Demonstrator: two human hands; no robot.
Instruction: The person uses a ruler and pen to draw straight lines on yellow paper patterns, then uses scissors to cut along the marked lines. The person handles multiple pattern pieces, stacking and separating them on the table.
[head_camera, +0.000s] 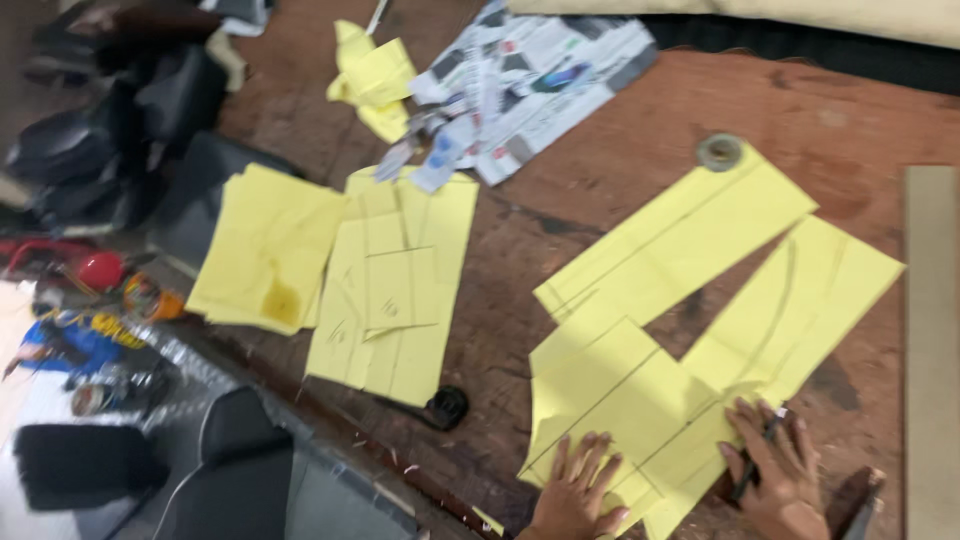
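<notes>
Large yellow paper pieces with drawn lines lie spread over a brown wooden table. My left hand rests flat with spread fingers on the near corner of the yellow sheets. My right hand presses on the paper's near edge and holds a dark pen between its fingers. A second stack of cut yellow pieces lies to the left, with another yellow sheet beside it.
Crumpled newspaper and yellow scraps lie at the far side. A tape roll sits by the far paper edge. A small black object lies near the table's edge. A pale board stands right. Black material and clutter fill the left.
</notes>
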